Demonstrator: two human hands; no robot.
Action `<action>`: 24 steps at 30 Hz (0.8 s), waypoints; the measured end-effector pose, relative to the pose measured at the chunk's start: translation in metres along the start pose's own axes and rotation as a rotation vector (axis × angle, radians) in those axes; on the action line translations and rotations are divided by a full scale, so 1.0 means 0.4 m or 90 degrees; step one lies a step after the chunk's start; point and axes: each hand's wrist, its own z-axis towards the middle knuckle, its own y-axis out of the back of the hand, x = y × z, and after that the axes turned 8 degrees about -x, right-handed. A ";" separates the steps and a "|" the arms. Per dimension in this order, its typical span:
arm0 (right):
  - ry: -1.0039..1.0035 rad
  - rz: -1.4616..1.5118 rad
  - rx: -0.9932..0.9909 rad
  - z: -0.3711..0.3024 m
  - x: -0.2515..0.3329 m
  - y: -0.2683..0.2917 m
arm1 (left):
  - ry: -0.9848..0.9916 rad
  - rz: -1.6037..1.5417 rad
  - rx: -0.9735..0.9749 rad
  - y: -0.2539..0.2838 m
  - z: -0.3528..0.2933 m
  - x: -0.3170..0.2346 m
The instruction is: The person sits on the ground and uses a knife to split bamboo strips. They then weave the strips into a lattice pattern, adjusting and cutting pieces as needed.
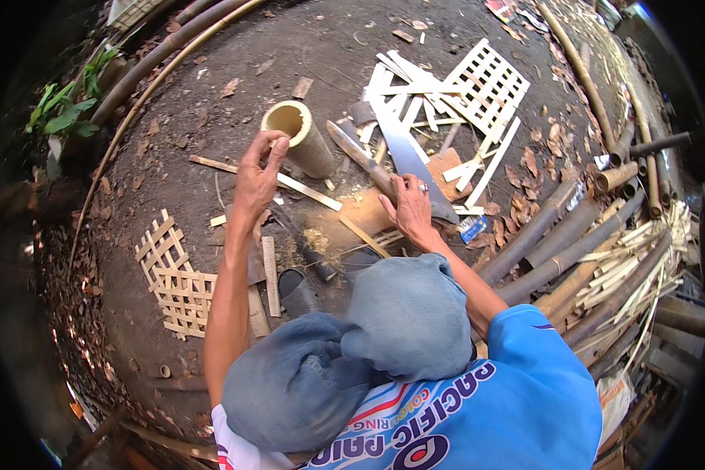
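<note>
Upright on the ground ahead stands a thick bamboo tube [313, 153], its pale cut rim facing up. My left hand [260, 172] is at its near left side, fingers and thumb closed on the rim. My right hand [410, 205] is wrapped round the lower end of a long knife [362, 159], which looks brown and wooden toward my fingers and points away to the upper left. A wide metal saw blade [407, 145] lies just beyond, close beside the knife and my fingers. Below my right hand rests a tan bamboo piece [356, 223] with shavings on it.
Pale bamboo strips [423, 90] and a woven lattice [489, 86] lie beyond the saw. Another woven piece [176, 282] is at the left. Bamboo poles [560, 251] and bundled split strips [623, 274] pile up at the right. A long curved pole [125, 145] edges the far left.
</note>
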 end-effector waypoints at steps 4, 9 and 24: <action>-0.056 -0.040 0.136 0.072 -0.010 -0.075 | -0.048 -0.044 -0.116 -0.030 -0.011 0.008; -0.201 0.259 0.146 0.076 0.032 -0.034 | 0.120 0.101 -0.187 -0.005 -0.037 0.004; 0.052 0.247 0.089 0.211 0.354 0.277 | 0.050 0.084 -0.180 -0.060 -0.043 0.050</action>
